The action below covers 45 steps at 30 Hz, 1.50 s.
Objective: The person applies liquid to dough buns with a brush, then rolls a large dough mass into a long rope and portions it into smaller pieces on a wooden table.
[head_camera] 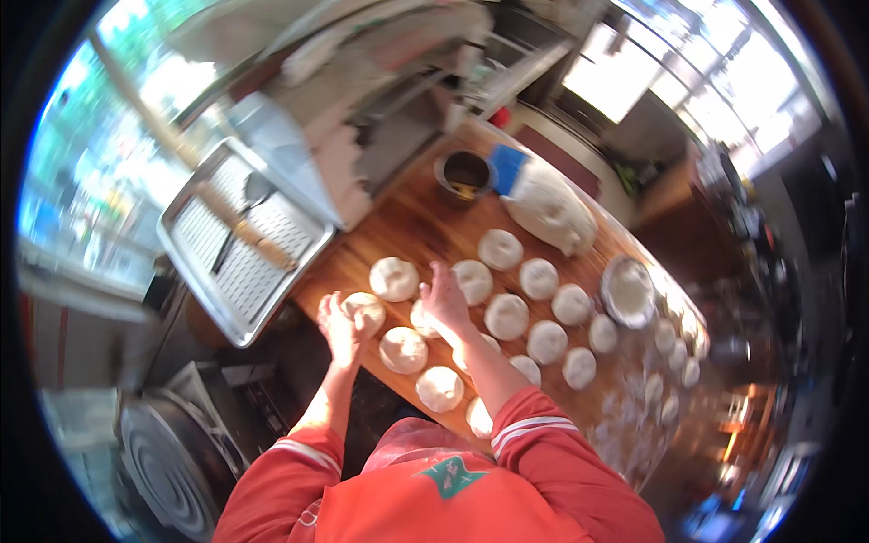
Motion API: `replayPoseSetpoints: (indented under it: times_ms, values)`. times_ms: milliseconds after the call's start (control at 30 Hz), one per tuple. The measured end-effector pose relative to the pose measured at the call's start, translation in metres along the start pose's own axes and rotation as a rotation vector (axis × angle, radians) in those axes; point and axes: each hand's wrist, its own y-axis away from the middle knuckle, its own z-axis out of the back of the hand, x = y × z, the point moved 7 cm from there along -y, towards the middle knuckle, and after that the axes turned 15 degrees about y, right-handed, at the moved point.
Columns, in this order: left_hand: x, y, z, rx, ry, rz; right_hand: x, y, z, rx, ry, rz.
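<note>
My left hand (pixel 341 326) curves around the left side of a round dough piece (pixel 366 313) at the left edge of the wooden table (pixel 421 224). Over another dough piece (pixel 422 320) lies my right hand (pixel 445 295), covering part of it; its fingers point towards the table's far side, and whether they grip is unclear. Several more round dough pieces (pixel 506 316) stand in rows to the right. Beyond them rests a large mass of dough (pixel 553 210), with a blue item (pixel 508 168) against its end.
A metal tray (pixel 248 336) with a rolling pin (pixel 244 227) and dark utensils lies at the left. A metal pot (pixel 442 178) stands at the table's far side. At the right are a bowl of white powder (pixel 628 292), smaller dough pieces (pixel 665 336) and scattered flour (pixel 624 414).
</note>
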Motion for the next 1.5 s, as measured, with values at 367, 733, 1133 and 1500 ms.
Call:
replayPoseSetpoints:
  times_ms: [367, 733, 1133, 1500]
  values:
    - [-0.207, 0.105, -0.188, 0.608, 0.879, -0.134, -0.388, 0.395, 0.204, -0.194, 0.016, -0.945]
    - [-0.407, 0.527, -0.335, 1.407, 0.164, -0.925, -0.706, 0.546, 0.346, -0.864, -0.805, -1.401]
    - [-0.519, 0.464, -0.403, 1.132, 0.317, -0.617, -0.548, 0.401, 0.370, -0.571, 0.390, -0.487]
    - [-0.584, 0.565, -0.465, 1.100, 0.050, -1.264, -0.516, 0.516, 0.358, -0.573, 0.302, -0.739]
